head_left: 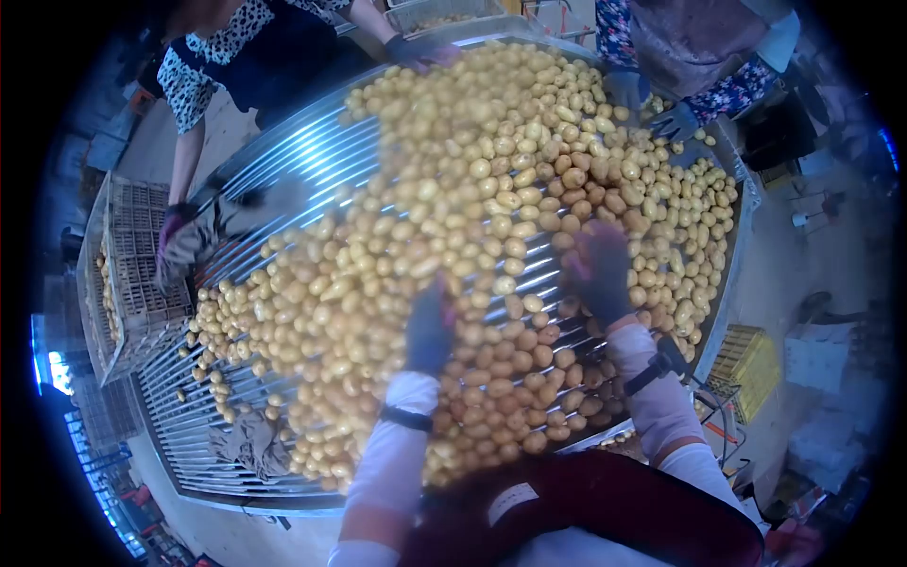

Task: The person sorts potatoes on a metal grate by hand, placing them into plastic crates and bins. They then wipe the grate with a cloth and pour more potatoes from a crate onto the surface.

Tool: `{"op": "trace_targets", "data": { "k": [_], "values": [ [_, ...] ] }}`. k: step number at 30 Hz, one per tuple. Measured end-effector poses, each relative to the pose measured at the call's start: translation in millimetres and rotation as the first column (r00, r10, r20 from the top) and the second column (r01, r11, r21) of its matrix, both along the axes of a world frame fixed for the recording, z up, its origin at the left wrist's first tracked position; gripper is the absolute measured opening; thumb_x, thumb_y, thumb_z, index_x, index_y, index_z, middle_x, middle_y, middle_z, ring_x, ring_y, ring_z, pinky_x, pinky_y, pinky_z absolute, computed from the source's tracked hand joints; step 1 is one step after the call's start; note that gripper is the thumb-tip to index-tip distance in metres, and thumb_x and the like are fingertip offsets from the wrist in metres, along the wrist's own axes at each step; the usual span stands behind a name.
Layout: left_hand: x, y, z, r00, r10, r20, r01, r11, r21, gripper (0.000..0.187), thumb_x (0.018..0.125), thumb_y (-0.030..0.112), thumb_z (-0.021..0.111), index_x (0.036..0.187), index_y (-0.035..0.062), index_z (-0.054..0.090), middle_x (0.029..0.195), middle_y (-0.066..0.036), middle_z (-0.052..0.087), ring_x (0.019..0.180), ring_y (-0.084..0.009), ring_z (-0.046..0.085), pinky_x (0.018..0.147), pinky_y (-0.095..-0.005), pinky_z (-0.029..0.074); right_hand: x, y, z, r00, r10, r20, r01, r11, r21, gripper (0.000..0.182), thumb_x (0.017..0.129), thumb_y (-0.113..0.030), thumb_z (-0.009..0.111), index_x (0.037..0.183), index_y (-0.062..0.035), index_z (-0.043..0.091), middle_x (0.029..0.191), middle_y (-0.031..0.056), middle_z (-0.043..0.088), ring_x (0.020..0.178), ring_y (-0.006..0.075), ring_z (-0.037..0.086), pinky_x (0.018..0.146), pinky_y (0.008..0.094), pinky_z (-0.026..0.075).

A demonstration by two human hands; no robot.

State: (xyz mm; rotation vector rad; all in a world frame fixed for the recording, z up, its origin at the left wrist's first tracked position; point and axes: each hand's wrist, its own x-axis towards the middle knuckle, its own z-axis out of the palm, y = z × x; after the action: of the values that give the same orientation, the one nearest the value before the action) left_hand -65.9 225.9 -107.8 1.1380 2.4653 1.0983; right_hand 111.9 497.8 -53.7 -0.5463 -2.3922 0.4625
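Many small yellowish potatoes [416, 246] lie over a slatted metal sorting table [312, 161]. My left hand [430, 326], in a grey and purple glove, is among the potatoes at the middle, held edge-on with fingers pointing away from me. To its right, my right hand [602, 274] reaches into browner potatoes [576, 184], its gloved fingers apart and slightly blurred. Between my hands, bare metal slats show through a gap. Neither hand visibly grips a potato, though some fingertips are hidden.
One co-worker's gloved hands touch the far edge [420, 54] and a plastic crate [142, 255] at left. Another co-worker's gloved hands [673, 121] work at the far right. A crumpled grey cloth [250, 444] lies at lower left; a yellow crate [744, 369] stands right.
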Motion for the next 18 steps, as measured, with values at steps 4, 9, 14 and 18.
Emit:
{"op": "trace_targets", "data": {
  "k": [4, 9, 14, 18],
  "values": [
    [-5.0, -3.2, -53.6, 0.931, 0.123, 0.343, -0.111, 0.992, -0.053, 0.055, 0.094, 0.011, 0.06, 0.147, 0.0098, 0.047, 0.12, -0.017, 0.065, 0.106, -0.0341, 0.065, 0.088, -0.0423, 0.052, -33.7, -86.8, -35.0, 0.876, 0.462, 0.138, -0.417, 0.869, -0.265, 0.026, 0.091, -0.019, 0.061, 0.115, -0.0109, 0.064, 0.108, 0.0098, 0.065, 0.101, 0.0333, 0.064, 0.082, 0.0458, 0.051],
    [20.2, -26.6, -6.8, 0.991, 0.099, 0.091, -0.093, 0.993, -0.068, 0.053, 0.092, 0.01, 0.06, 0.144, 0.0136, 0.05, 0.115, -0.019, 0.068, 0.104, -0.0348, 0.068, 0.087, -0.0437, 0.053, -63.8, -137.3, -53.8, 0.865, 0.287, 0.412, -0.104, 0.905, -0.413, 0.036, 0.102, -0.037, 0.047, 0.126, -0.012, 0.058, 0.113, 0.0194, 0.069, 0.103, 0.0399, 0.066, 0.087, 0.0497, 0.052],
    [23.4, -44.8, -4.2, 0.927, 0.031, 0.374, -0.074, 0.992, 0.102, 0.047, 0.091, 0.011, 0.061, 0.138, 0.013, 0.056, 0.109, -0.019, 0.07, 0.103, -0.0364, 0.068, 0.086, -0.0425, 0.054, -73.2, -131.1, -33.3, 0.795, 0.209, 0.57, 0.039, 0.919, -0.392, 0.031, 0.098, -0.033, 0.053, 0.119, -0.012, 0.061, 0.106, 0.0196, 0.069, 0.098, 0.0422, 0.068, 0.085, 0.0499, 0.053],
    [12.7, -55.7, -30.7, 0.861, 0.073, 0.504, -0.104, 0.994, 0.033, 0.045, 0.092, 0.011, 0.063, 0.137, 0.0135, 0.059, 0.099, -0.008, 0.07, 0.087, -0.0236, 0.067, 0.077, -0.0354, 0.054, -89.1, -132.7, -67.9, 0.76, 0.124, 0.638, 0.001, 0.981, -0.192, 0.029, 0.093, -0.03, 0.059, 0.114, -0.0103, 0.064, 0.105, 0.0152, 0.069, 0.093, 0.0379, 0.069, 0.083, 0.0463, 0.055]
  ]
}}
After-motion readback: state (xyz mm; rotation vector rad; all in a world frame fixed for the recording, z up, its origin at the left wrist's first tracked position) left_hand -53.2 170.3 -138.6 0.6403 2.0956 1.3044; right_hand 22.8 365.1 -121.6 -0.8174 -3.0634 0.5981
